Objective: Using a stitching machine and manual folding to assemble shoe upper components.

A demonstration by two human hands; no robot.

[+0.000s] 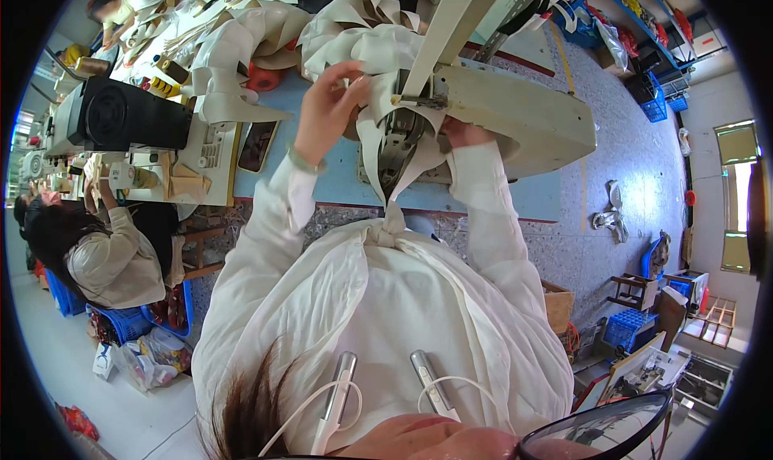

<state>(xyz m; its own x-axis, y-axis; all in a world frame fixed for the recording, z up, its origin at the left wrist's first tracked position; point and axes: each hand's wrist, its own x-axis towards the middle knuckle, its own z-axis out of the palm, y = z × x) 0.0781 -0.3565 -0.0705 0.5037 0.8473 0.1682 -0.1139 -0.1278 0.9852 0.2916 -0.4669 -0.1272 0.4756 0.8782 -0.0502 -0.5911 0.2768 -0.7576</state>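
Note:
A cream sewing machine (515,110) stands in front of me, its arm reaching in from the right. Around its narrow metal working part hangs a white, leather-like cut piece (372,142) with pointed ends hanging toward me. On the left of that piece, my left hand (324,110) has its thumb and index finger closed at the edge of the white material. My right hand (469,132) is beside the right side of the piece, under the machine arm, its fingers mostly hidden. Behind my hands lies a heap of similar white pieces (362,45).
A phone (258,144) lies on the blue tabletop (322,188), left of my left arm. Further left are a black motor box (121,115) and a seated person (113,251) at another machine. Blue shelves (636,25) stand at the far right; a wooden box (557,305) is by my right side.

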